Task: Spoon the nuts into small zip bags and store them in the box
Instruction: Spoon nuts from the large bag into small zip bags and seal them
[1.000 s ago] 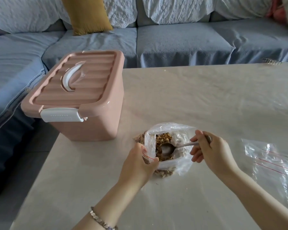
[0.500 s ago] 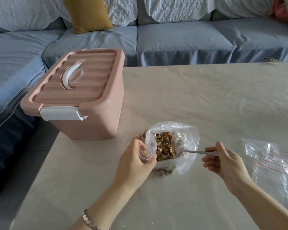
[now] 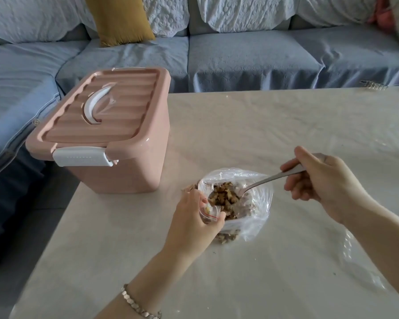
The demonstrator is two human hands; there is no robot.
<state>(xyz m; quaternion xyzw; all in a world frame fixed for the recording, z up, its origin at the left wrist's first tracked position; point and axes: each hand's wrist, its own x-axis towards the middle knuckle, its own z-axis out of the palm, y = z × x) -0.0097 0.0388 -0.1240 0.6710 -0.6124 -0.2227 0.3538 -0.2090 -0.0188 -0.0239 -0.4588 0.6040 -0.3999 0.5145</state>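
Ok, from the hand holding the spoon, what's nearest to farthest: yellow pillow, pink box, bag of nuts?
1. Bag of nuts, just left of the right hand.
2. Pink box, farther left on the table.
3. Yellow pillow, far back on the sofa.

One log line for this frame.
left hand: holds small zip bag | right hand: spoon heaped with nuts | box: closed
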